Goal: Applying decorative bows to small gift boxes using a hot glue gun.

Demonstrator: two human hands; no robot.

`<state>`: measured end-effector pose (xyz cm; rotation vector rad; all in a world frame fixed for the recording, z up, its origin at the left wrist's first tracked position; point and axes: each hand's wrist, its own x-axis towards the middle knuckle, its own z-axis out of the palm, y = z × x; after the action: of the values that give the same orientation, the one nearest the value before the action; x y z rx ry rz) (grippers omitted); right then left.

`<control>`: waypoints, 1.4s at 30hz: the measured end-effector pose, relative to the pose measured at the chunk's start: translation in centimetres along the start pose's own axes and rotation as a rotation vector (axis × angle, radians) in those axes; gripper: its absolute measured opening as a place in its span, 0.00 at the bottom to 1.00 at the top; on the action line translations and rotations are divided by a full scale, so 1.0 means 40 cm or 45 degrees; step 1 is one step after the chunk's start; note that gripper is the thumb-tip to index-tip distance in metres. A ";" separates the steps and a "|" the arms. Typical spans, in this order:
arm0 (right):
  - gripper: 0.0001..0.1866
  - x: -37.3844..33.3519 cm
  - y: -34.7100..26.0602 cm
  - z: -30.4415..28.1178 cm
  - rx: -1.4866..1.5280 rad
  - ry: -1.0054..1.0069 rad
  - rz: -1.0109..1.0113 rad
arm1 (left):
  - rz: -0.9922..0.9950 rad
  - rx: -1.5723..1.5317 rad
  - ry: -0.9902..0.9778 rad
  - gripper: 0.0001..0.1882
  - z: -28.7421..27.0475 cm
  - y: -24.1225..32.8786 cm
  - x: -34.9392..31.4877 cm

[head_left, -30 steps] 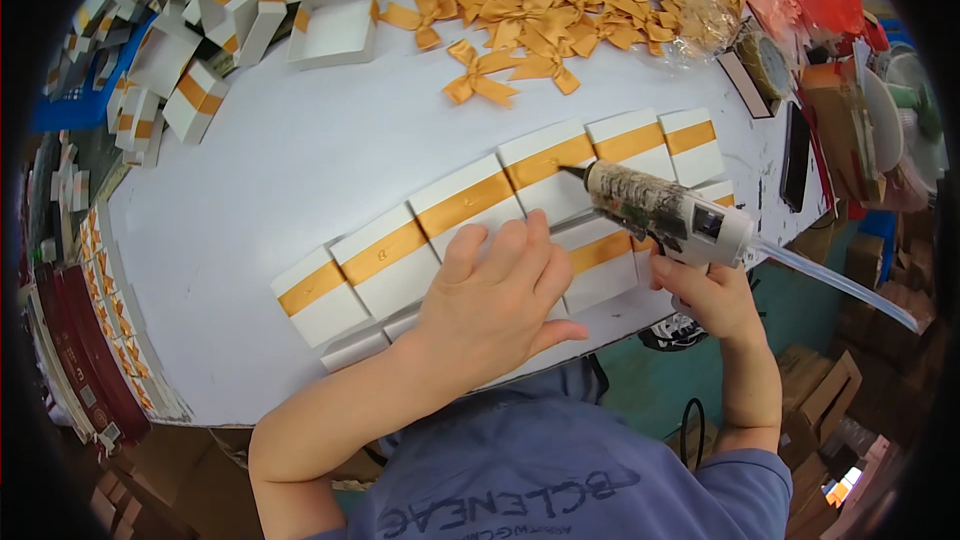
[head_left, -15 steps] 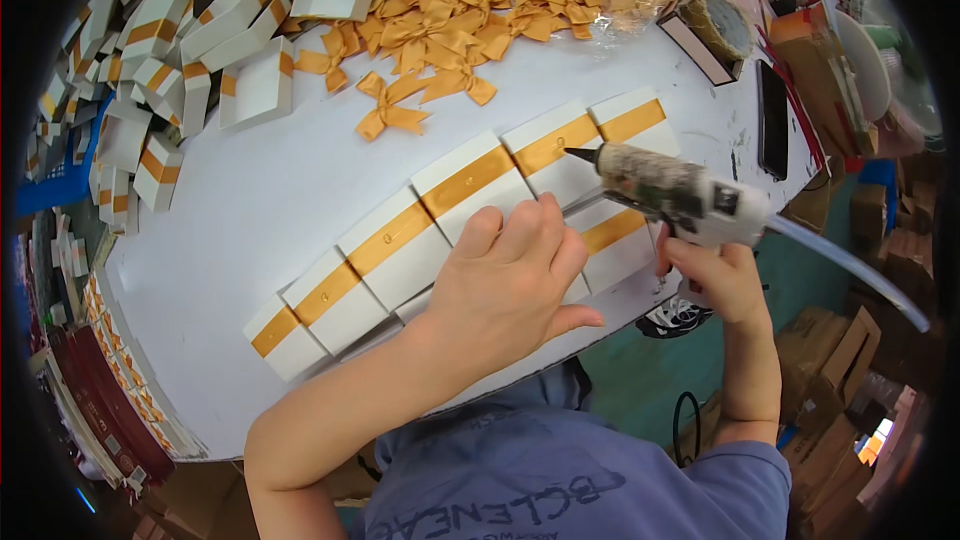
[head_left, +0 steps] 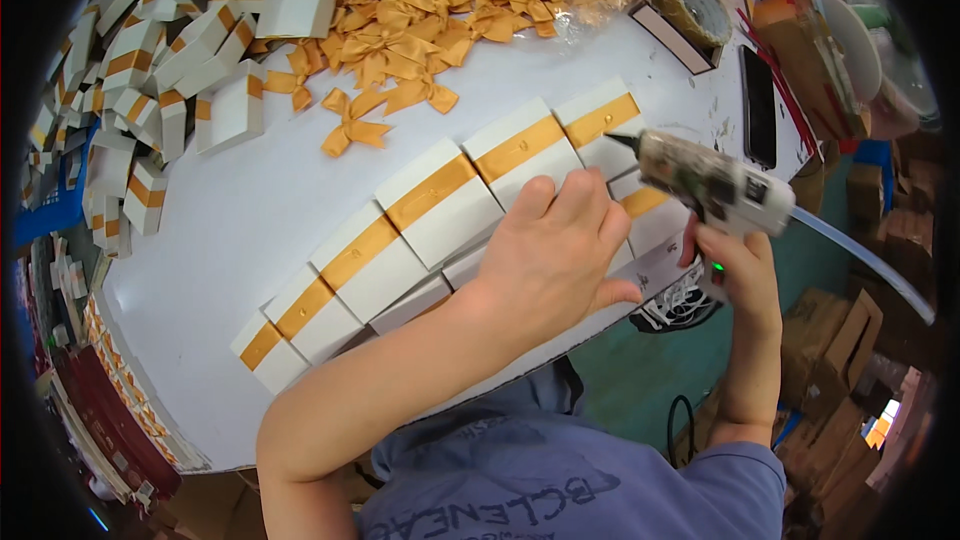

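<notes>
A row of white boxes with gold ribbon bands runs slantwise across the table. Small clear glue drops dot the bands, one of them on the band of the far-right box. My right hand grips a glue gun; its dark nozzle points left, just by the far-right box. A clear glue stick sticks out of its back. My left hand lies over a nearer row of boxes, fingers curled and thumb out. Its fingertips are hidden.
Gold satin bows are heaped at the back, partly under clear plastic. Box parts pile up at the far left, beside a blue basket. A tape roll and a phone lie at the right.
The glue gun has moved right from one box to the far-right one, where a glue drop now shows. My left hand has slid right along the boxes. The whole view has shifted slightly.
</notes>
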<state>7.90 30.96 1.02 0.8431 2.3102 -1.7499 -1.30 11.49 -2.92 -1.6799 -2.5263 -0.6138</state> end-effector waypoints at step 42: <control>0.08 -0.207 0.043 0.304 0.411 -0.725 -0.038 | -0.606 0.272 0.313 0.17 -0.079 0.161 -0.552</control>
<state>12.93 17.15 -0.92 0.2787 1.7113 -2.0697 12.97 -6.82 -3.67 -0.8769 -2.6930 -0.5084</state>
